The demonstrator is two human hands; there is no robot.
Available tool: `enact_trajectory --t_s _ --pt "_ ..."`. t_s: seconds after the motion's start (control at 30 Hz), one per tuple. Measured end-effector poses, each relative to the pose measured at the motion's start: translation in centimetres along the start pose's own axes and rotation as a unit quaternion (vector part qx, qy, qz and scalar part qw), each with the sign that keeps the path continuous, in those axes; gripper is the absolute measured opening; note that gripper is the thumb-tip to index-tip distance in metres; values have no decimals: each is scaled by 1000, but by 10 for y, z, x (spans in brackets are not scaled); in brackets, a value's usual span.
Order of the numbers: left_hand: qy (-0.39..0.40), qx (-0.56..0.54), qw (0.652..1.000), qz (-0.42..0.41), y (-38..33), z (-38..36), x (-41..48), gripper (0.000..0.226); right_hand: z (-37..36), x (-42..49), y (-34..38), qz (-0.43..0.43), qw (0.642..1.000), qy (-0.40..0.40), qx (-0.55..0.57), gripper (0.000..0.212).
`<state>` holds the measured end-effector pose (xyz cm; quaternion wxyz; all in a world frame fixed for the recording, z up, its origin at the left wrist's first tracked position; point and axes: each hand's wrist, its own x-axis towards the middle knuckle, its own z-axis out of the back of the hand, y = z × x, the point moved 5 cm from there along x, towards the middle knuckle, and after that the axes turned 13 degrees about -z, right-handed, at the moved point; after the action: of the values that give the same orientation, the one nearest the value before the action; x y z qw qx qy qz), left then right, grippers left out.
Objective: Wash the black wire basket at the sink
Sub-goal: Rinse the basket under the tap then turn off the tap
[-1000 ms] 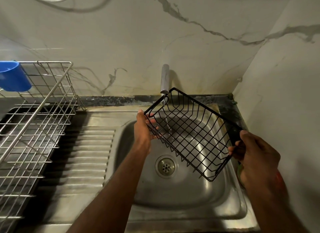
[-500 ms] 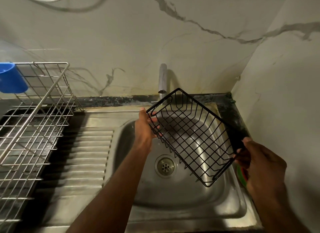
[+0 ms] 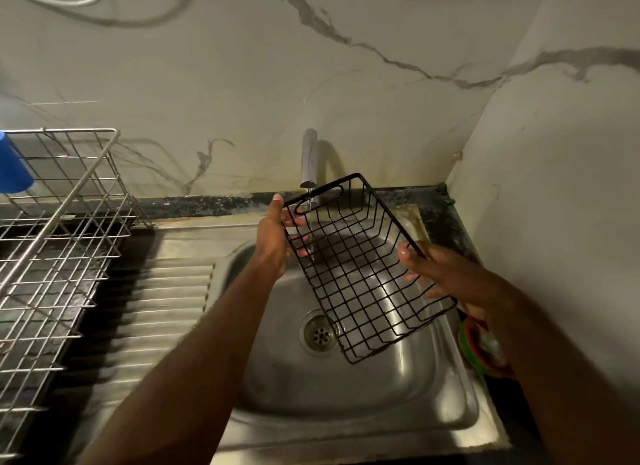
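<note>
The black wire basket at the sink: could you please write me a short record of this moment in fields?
item: black wire basket, tilted, held over the sink
grip: left hand grips the end by the tap; right hand grips a long side rim
water: thin stream falls through the basket near the left hand
left of sink: metal dish rack with a blue cup

I log the black wire basket (image 3: pixel 365 276) swung round: its long axis now runs away from me, not across the sink (image 3: pixel 398 405). Left hand (image 3: pixel 273 237) sits higher, gripping the corner by the handle slot under the tap (image 3: pixel 309 159). Right hand (image 3: pixel 446 274) has left the basket's end and grips the long side rim.
</note>
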<state>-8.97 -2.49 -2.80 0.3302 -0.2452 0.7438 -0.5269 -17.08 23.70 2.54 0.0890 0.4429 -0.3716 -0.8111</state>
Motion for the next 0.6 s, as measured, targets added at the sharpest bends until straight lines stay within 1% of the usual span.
enact_trajectory --t_s 0.03,0.13,0.17,0.2,0.27,0.33,0.43,0.5,0.6 --pt "-1 2 1000 -3 -3 0 2 59 -4 7 2 -9 999 27 17 48" --pt "0 15 1000 -17 -11 5 8 58 -16 28 0 -25 990 88 111 60" --pt "6 20 1000 -20 -12 7 10 59 -21 34 -3 -27 985 100 137 61" --pt "9 27 999 -22 -14 9 10 59 -25 39 -6 -25 982 102 156 61" --pt "11 47 998 -29 -17 10 10 59 -30 46 -11 -17 980 82 182 56" --pt "7 56 998 -37 -19 10 11 59 -35 48 -16 -14 975 65 212 49" --pt "16 61 998 -24 -18 8 10 59 -41 47 -27 -21 968 58 243 35" --pt "26 71 997 -11 -16 7 9 55 -44 44 -33 -22 964 53 259 36" --pt "20 78 997 -9 -18 8 8 51 -49 40 -36 -18 959 51 278 53"
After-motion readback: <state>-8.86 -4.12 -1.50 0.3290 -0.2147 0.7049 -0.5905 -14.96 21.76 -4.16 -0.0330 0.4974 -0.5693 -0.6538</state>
